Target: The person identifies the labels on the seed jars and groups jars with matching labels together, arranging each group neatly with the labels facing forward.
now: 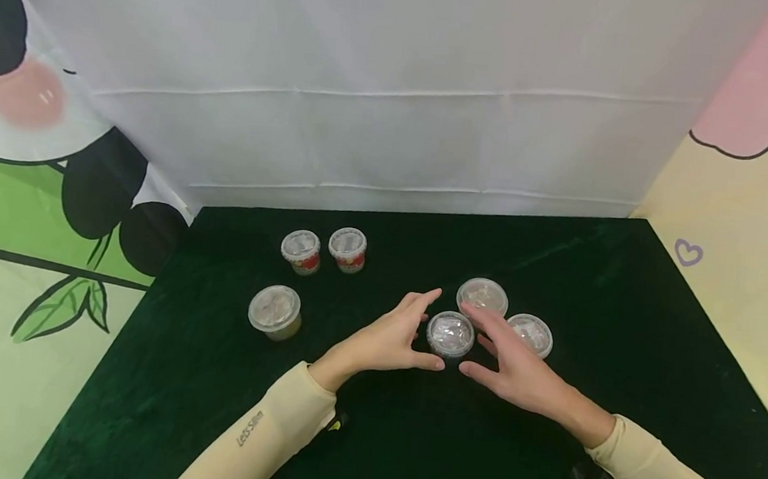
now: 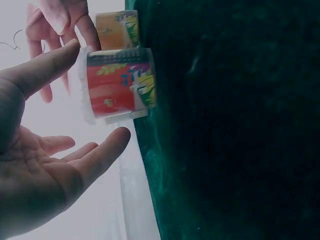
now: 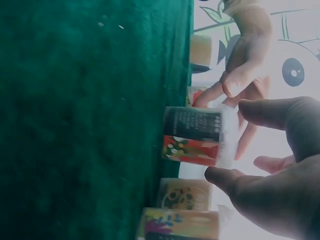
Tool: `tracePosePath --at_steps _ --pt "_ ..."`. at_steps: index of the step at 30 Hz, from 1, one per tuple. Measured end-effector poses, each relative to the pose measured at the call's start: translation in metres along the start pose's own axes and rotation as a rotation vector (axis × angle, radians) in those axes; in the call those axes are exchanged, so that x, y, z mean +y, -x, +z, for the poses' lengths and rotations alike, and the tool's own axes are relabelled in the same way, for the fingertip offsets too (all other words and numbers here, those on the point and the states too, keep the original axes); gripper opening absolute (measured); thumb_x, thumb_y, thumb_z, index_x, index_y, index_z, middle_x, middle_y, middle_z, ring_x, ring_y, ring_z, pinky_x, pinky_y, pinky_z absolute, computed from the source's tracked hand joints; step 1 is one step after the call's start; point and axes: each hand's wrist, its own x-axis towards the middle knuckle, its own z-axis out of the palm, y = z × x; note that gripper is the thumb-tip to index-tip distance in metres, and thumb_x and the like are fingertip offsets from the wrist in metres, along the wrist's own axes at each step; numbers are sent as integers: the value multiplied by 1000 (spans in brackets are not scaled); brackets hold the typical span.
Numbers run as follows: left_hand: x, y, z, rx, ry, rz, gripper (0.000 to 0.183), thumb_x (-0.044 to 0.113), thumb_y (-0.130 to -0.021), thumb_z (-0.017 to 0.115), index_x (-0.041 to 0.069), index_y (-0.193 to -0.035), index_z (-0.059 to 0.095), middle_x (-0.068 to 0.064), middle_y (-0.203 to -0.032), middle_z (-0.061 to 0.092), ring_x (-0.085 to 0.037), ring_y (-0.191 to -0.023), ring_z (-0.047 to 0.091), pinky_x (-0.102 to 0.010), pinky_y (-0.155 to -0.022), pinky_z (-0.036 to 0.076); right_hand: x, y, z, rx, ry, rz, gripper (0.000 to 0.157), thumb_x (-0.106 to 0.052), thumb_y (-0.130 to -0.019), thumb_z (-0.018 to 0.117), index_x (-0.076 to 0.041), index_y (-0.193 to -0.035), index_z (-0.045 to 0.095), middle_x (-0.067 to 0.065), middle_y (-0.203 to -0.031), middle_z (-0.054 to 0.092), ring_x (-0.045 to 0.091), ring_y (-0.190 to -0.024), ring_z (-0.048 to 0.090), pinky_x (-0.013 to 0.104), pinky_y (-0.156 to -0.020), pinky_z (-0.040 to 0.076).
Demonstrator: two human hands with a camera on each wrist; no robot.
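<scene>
A small plastic cup [image 1: 450, 334] with a clear lid stands upright between the two hands, its side wrapped in a red and dark printed label [image 2: 112, 90]. My left hand [image 1: 391, 339] is at its left, fingers spread and thumb apart. From the right, my right hand [image 1: 519, 367] reaches around it with thumb and fingers parted. Both wrist views show gaps beside the cup [image 3: 192, 135]; firm contact cannot be made out. Two more lidded cups are close by: one behind [image 1: 483, 291], partly covered by my right fingertips, and one at the right [image 1: 533, 331], partly behind that hand.
On the left of the dark green cloth [image 1: 365, 438] stand two cups with red labels, one at the left [image 1: 300, 251] and one beside it [image 1: 347, 250]. A wider lidded cup [image 1: 276, 311] stands nearer. A white curtain [image 1: 393, 148] hangs behind the table.
</scene>
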Motion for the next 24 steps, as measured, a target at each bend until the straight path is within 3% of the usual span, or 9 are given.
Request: tracePosePath --at_steps 4,14,20,24 --pt "-1 -1 2 -20 10 -1 97 38 -81 76 18 -152 13 -10 -145 29 -22 -121 47 -25 -89 48 1 -1 1 -16 -1 47 83 -9 -84 73 -18 -150 25 6 -148 29 26 -134 34 42 -101 40" --pt "-5 -4 6 -37 -19 21 85 34 -83 75 8 -148 26 -6 -134 42 -13 -111 51 -23 -85 48 0 5 3 -27 8 159 82 -9 -83 74 -14 -149 27 10 -144 36 30 -130 40 43 -96 45" --pt "-8 -6 7 -47 -13 6 77 30 -85 73 7 -145 30 -4 -131 47 -11 -110 53 -23 -90 47 5 1 7 -73 -101 227 83 -9 -87 70 -12 -152 19 15 -151 26 35 -126 45 36 -92 48" --pt "-7 -6 4 -35 -28 18 72 31 -88 69 6 -144 32 -4 -128 48 -11 -107 54 -22 -88 47 9 -5 8 -72 -122 226 79 -11 -90 66 -11 -152 18 15 -152 26 31 -122 50 34 -90 50"
